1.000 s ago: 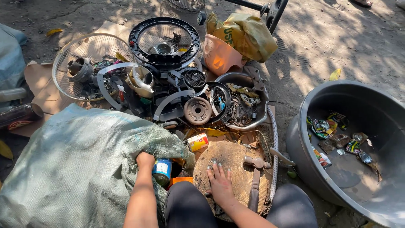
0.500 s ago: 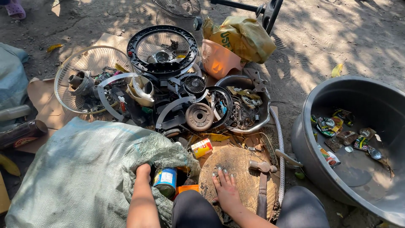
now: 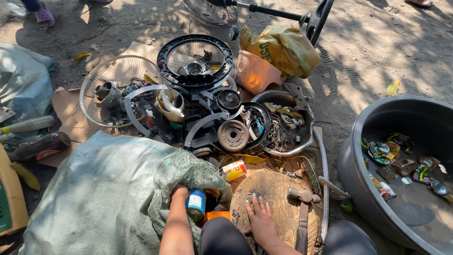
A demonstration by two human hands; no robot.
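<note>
Right hand [image 3: 261, 222]: fingers spread flat on the rough round wooden block [image 3: 276, 200].
Left hand [image 3: 179, 192]: fingers tucked into the woven sack [image 3: 113, 198]; grip unclear, blue can [image 3: 195, 204] just beside.
Hammer [image 3: 303, 212]: lies near the right hand.
Risk: sharp metal scrap [image 3: 226, 123] beyond could cut bare fingers.
Basin [image 3: 358, 141]: smooth dark plastic, flattened cans inside.

Sunlit dirt ground [image 3: 387, 42], dappled shade, flattened cardboard [image 3: 71, 118]

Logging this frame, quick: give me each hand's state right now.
Left hand: closed on a blue-labelled metal can beside the grey-green woven sack.
Right hand: open, flat on the round wooden chopping block, holding nothing.
</note>
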